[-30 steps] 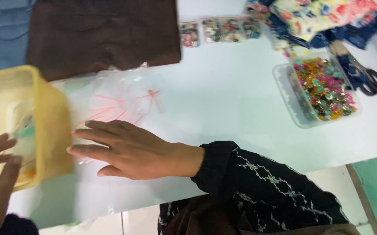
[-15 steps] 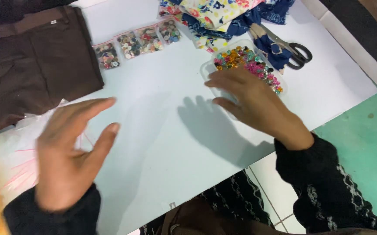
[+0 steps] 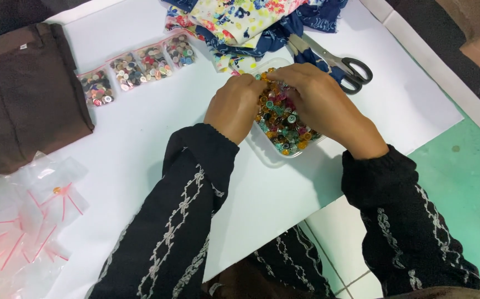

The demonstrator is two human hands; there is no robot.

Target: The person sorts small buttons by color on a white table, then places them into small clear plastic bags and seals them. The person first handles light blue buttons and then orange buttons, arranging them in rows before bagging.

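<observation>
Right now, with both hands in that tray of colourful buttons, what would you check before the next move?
1. Both hands over the clear tray: left hand and right hand are in the buttons. Ok.
2. Tray fully on the white table: ok.
3. A button pinched in the fingertips: cannot tell, the fingers hide it.
4. Scissors away from the hands: not ok, they lie close beside the right hand.
5. Small empty bags in view: ok, at the left.
</observation>
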